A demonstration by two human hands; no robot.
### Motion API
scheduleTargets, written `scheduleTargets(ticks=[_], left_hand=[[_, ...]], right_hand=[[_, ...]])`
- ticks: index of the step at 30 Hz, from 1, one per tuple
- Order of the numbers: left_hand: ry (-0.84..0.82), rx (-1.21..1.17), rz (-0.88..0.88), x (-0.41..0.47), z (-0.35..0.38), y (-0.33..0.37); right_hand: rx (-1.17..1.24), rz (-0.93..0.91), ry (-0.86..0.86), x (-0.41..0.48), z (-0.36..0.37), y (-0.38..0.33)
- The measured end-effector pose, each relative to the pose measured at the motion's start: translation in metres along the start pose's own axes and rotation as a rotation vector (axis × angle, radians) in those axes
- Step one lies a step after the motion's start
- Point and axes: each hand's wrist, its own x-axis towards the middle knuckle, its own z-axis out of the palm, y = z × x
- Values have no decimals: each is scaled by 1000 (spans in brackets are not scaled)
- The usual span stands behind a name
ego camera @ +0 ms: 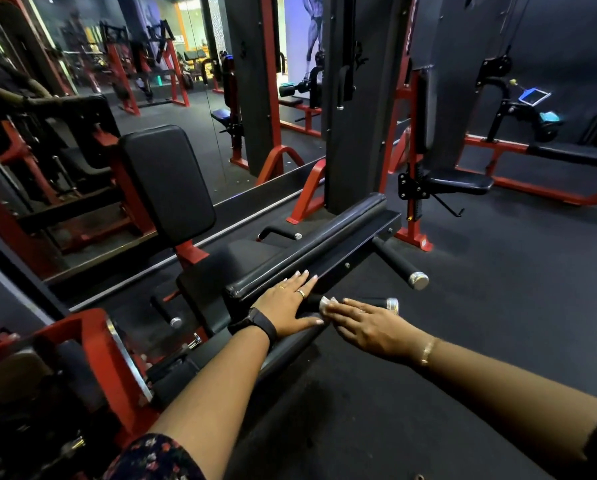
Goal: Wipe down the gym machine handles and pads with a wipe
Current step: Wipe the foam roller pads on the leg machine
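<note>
Palm down, fingers straight, our left hand (289, 304) rests on the near end of the long black pad (307, 244); our right hand (367, 324), fingers flat too, presses the white wipe (326, 303) onto the chrome-capped handle (391, 304) just beside it.

Black upholstery, red paint, bright metal caps.
The long pad (307, 242) and back pad (168, 181) are smooth, faintly glossy black upholstery; the handle (395, 261) has a matt grip and shiny metal cap; the frame (96, 341) is glossy red-painted metal; the floor (515, 289) is matt and grainy.
</note>
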Motion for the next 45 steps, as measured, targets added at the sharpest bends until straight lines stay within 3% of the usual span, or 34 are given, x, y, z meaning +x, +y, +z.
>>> scheduleTargets(ticks=[4, 8, 10, 13, 17, 22, 24, 27, 31, 35, 38, 41, 42, 45], left_hand=[[20, 55, -4, 0, -2, 2], [31, 130, -9, 0, 2, 3], [27, 153, -11, 0, 3, 3], [27, 156, -21, 0, 5, 4], [16, 179, -14, -2, 6, 4], [5, 173, -14, 0, 5, 5], [-10, 219, 0, 0, 5, 8], [3, 232, 31, 3, 5, 28], [12, 81, -4, 16, 9, 55], [33, 54, -33, 20, 13, 59], [50, 48, -8, 25, 12, 64], [40, 1, 31, 33, 11, 74], [30, -19, 29, 35, 10, 76], [-9, -64, 32, 37, 8, 75]], right_hand=[[-36, -1, 65, -30, -14, 13], [103, 357, 178, 3, -29, 18], [265, 507, 133, 32, -39, 11], [492, 637, -92, 56, -41, -12], [436, 556, -107, 34, -30, -13], [299, 903, -223, -15, -57, 8], [287, 995, -186, -17, -70, 11], [290, 842, 34, -1, -57, 6], [225, 509, 17, -12, -15, -14], [140, 460, 138, -62, -15, -9], [276, 741, 353, -75, -17, -8], [641, 1230, 473, -65, -29, -6], [796, 1306, 464, -60, -34, -7], [992, 1220, 334, -42, -38, -21]])
